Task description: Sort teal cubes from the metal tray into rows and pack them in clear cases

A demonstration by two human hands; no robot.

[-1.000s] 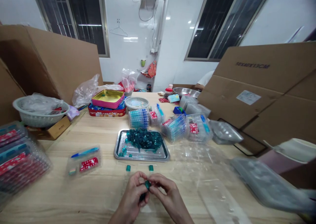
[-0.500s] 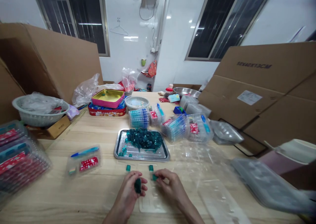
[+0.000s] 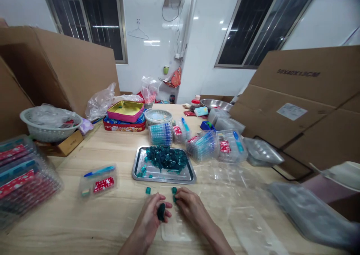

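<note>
Cradling a dark green clump point(image 3: 161, 212) in its curled fingers, the left hand point(image 3: 150, 214) is half closed, palm turned toward the right. The right hand point(image 3: 190, 207) is narrow, its thumb and fingertips pinching a small green piece point(image 3: 175, 200) — partly hidden by the fingers — just on the near side of a green cube point(image 3: 174, 190). Another cube point(image 3: 148, 190) sits to the left, just beyond the left hand. Below the hands lies a clear tray point(image 3: 176, 232), its edges hard to make out against the wood table point(image 3: 92, 225).

On the far side of the hands, a metal tray point(image 3: 181, 178) bears a pile point(image 3: 165, 158) of the same green pieces, with a few loose ones at its left. To the left lies a clear box point(image 3: 116, 180) with a blue pen point(image 3: 99, 171) and a red packet point(image 3: 104, 184). Filled packs point(image 3: 202, 144) stand beyond the metal tray — more are stacked at the far left edge.
</note>
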